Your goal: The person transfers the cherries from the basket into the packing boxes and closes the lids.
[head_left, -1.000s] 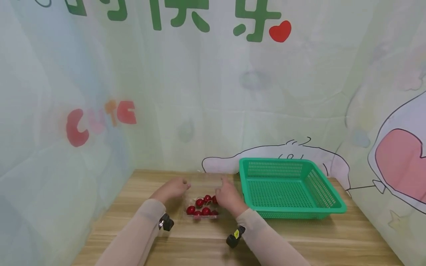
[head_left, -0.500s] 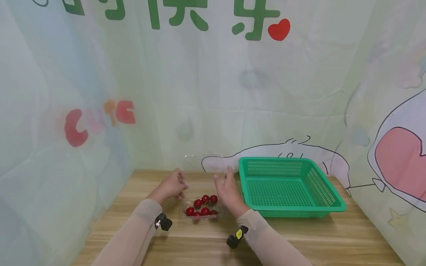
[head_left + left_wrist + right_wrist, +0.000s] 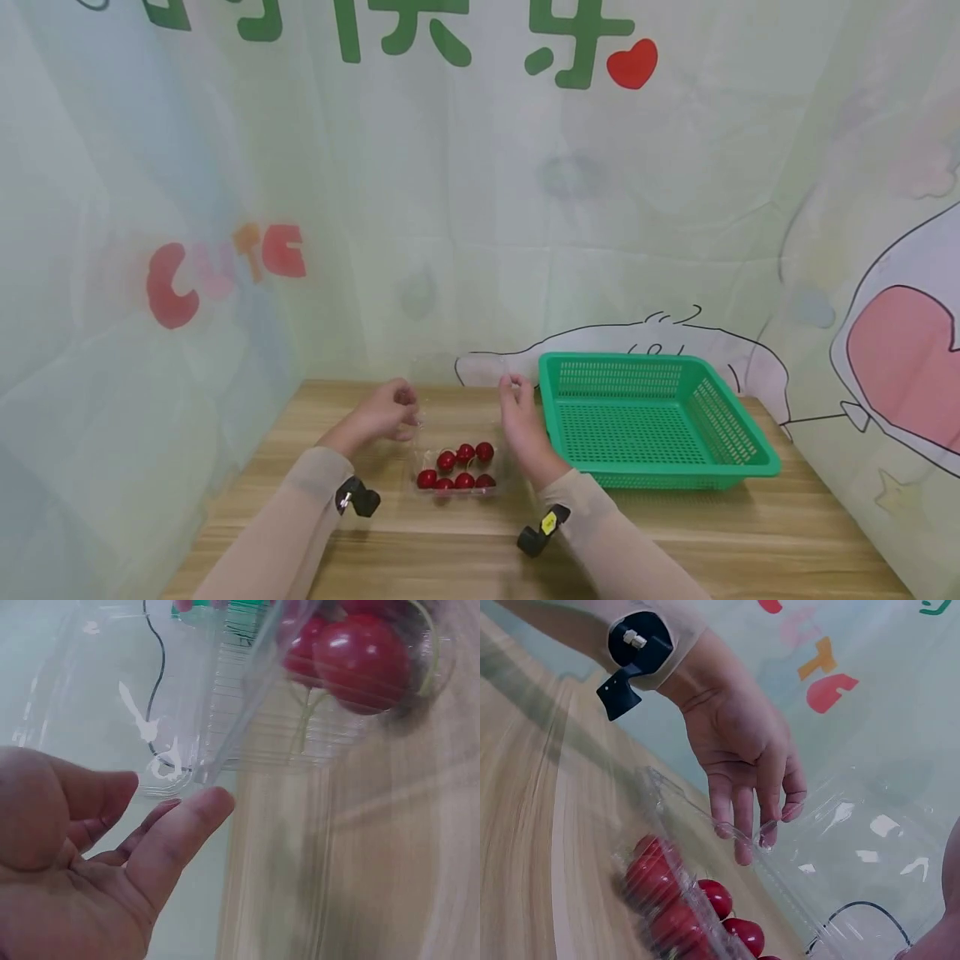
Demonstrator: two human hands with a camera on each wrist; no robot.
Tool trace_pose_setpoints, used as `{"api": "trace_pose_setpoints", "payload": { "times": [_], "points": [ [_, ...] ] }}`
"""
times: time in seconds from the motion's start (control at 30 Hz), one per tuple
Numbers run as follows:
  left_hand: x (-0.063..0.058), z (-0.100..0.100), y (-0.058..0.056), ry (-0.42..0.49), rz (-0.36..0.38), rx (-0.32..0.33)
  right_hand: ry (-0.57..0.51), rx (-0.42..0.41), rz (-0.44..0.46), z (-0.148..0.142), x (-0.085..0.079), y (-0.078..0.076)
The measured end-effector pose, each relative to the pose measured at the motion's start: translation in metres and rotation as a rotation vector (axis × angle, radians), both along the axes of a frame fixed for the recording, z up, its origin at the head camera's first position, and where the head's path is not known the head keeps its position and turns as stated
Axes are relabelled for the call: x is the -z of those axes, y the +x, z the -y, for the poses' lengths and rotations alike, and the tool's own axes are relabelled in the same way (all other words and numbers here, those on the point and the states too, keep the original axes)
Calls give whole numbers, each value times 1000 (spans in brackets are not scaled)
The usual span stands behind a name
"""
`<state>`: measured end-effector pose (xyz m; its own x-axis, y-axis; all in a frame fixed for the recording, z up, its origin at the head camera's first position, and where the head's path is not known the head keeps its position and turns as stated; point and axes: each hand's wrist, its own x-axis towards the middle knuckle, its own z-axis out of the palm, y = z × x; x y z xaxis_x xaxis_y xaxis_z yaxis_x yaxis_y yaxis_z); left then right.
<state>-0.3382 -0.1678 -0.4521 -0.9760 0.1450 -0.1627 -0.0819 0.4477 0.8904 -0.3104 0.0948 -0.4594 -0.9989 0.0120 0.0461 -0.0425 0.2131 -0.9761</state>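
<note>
A clear plastic clamshell box (image 3: 459, 490) stands on the table with its lid (image 3: 877, 859) raised at the back. Several red cherries (image 3: 465, 481) with stems lie in its base. My left hand (image 3: 380, 410) is at the box's left rear corner, beside the hinge. In the left wrist view its thumb and fingers stand apart near the plastic, with nothing between them. My right hand (image 3: 525, 429) is at the right side of the box, fingers lightly bent, close to the lid. Whether it touches the lid cannot be made out; only part of it shows in the right wrist view.
A green perforated basket (image 3: 660, 472) stands right of the box, close to my right hand. The wooden table (image 3: 420, 550) ends at a printed cloth backdrop (image 3: 420, 208) behind and at both sides.
The lid has swung up and back from its lower position. Both hands have drawn slightly apart, the left one outward to the left, the right one off the box's right rear side.
</note>
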Motion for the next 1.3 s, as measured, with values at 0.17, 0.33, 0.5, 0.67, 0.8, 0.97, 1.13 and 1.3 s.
{"api": "trace_pose_setpoints", "payload": {
  "times": [0.17,0.33,0.5,0.67,0.8,0.97,1.13,1.3],
  "points": [
    [2,1,0,128,12,-20,-97,14,-32,-2,2,0],
    [4,4,-1,279,43,-37,-137,66,-35,-2,4,0],
    [5,12,0,296,53,58,-138,139,-38,-1,4,2],
    [7,24,2,279,87,163,-137,155,-72,2,6,4],
    [8,29,3,259,87,177,-134,121,-89,1,13,8],
    [8,32,7,173,63,177,-149,72,-71,-4,23,18],
    [10,34,11,34,34,226,-96,16,-44,-9,31,27],
    [12,31,13,-90,7,284,-68,-47,-14,-13,41,30]
  ]
}}
